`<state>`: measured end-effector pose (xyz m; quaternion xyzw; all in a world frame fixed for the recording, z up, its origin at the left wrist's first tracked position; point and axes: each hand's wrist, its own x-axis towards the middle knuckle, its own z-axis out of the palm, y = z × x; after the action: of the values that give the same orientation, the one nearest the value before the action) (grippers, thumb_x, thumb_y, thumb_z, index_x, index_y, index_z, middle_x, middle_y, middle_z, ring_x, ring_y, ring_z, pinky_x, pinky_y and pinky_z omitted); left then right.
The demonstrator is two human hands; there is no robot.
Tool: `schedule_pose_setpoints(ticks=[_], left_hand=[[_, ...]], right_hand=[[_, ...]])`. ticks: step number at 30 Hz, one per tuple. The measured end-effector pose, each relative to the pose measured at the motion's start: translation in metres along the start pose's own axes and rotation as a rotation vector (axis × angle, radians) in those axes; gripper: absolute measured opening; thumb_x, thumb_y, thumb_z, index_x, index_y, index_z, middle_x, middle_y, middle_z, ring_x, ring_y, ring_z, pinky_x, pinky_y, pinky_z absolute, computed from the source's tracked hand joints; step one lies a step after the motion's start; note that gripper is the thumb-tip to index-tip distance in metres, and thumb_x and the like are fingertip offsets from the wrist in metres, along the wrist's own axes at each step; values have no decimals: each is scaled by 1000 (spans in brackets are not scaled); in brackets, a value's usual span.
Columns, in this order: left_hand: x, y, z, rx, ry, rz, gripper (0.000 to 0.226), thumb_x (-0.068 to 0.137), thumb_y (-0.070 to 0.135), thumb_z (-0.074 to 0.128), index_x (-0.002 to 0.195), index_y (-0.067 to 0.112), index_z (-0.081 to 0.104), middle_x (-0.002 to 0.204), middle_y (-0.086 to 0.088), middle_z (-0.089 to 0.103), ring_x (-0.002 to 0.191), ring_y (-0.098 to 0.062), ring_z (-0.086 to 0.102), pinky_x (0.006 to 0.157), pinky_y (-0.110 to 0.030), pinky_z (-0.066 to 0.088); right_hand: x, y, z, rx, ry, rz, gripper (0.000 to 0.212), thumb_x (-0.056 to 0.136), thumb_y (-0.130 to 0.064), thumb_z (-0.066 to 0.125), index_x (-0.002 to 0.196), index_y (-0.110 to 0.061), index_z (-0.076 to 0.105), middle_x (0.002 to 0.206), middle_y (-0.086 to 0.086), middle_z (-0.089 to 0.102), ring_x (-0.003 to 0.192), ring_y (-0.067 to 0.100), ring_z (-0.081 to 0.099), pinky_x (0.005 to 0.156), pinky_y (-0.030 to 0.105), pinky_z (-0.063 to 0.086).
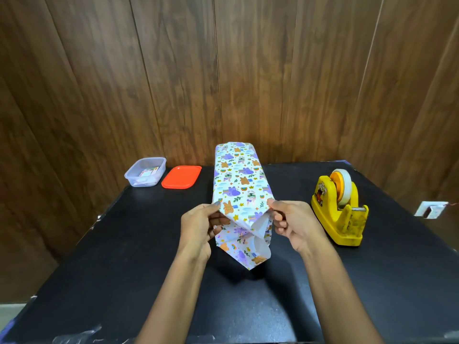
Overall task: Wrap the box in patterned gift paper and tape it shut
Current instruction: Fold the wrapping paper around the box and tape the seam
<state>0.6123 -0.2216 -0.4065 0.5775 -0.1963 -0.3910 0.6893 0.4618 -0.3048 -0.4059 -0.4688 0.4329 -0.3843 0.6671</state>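
Centrally, a box [237,177] covered in patterned gift paper [242,244] lies on the black table [124,244] | left hand [198,225] pinches the near left paper corner | right hand [291,223] pinches the near right corner | yellow tape dispenser [339,209] right | clear container [145,175], red lid [181,177] far left.
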Motion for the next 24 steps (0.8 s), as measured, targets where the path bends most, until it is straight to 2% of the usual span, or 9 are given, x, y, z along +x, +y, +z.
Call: schedule_pose_setpoints(ticks=[3, 5, 7, 10, 14, 17, 19, 22, 24], left_hand=[[-4, -3, 1, -24, -49, -18, 14, 86, 13, 61, 71, 13, 60, 68, -4, 66, 62, -16, 65, 61, -28, 45], [-7, -3, 3, -19, -75, -25, 16, 84, 12, 64, 70, 12, 58, 64, -2, 65, 58, -15, 64, 58, -26, 48], [-8, -6, 6, -12, -73, -2, 20, 84, 5, 62, 66, 10, 54, 65, -3, 66, 55, -13, 63, 53, -22, 50], [-7, -14, 6, -62, -37, 30, 24, 84, -4, 59, 64, 5, 52, 69, -6, 69, 55, -12, 65, 53, -22, 54], [-8, -28, 12, -131, -30, 96, 16, 88, -3, 56, 73, 3, 56, 80, -10, 68, 69, -17, 66, 62, -26, 55], [-5, -36, 16, -60, 2, 149, 10, 91, 0, 55, 82, 4, 56, 88, -12, 68, 80, -22, 65, 71, -34, 54], [-1, -40, 16, 19, 39, 187, 12, 90, 2, 57, 80, 7, 52, 84, -12, 67, 81, -24, 64, 75, -41, 52], [1, -47, 18, 185, 154, 288, 25, 89, 6, 60, 72, 11, 42, 73, -10, 58, 69, -21, 54, 62, -33, 43], [-1, -48, 22, 206, 205, 325, 27, 89, 7, 60, 70, 12, 41, 68, -5, 56, 64, -18, 50, 56, -26, 39]], right_hand=[[-5, -3, 1, -57, -25, -19, 26, 89, -21, 62, 72, -3, 63, 42, -2, 36, 36, 8, 23, 38, 18, 23], [-6, -5, 4, -80, -33, -15, 26, 88, -23, 65, 72, -3, 63, 41, -3, 36, 34, 7, 23, 37, 18, 21], [-5, -6, 6, -65, -41, -7, 18, 86, -15, 66, 76, 0, 62, 41, -3, 35, 32, 6, 23, 38, 18, 18], [-2, 1, 4, -36, -32, 6, 10, 83, -6, 67, 86, 1, 62, 40, -4, 34, 33, 6, 21, 38, 18, 17], [-4, 8, 1, -86, -35, -50, 16, 85, -11, 67, 75, -2, 59, 41, -4, 36, 34, 6, 23, 37, 18, 18], [-6, 6, 1, -95, -41, -50, 19, 84, -13, 68, 68, -5, 62, 40, -5, 37, 34, 6, 23, 38, 18, 18], [-5, 6, 1, -90, -31, -53, 23, 84, -11, 69, 63, -6, 60, 39, -5, 37, 34, 6, 23, 37, 18, 18], [-2, 13, 3, -123, 30, -126, 35, 85, -9, 67, 56, -4, 48, 40, -4, 36, 33, 5, 25, 36, 16, 21], [-1, 19, 7, -173, 85, -203, 39, 86, -9, 66, 54, -4, 43, 37, -6, 35, 31, 4, 28, 35, 13, 24]])
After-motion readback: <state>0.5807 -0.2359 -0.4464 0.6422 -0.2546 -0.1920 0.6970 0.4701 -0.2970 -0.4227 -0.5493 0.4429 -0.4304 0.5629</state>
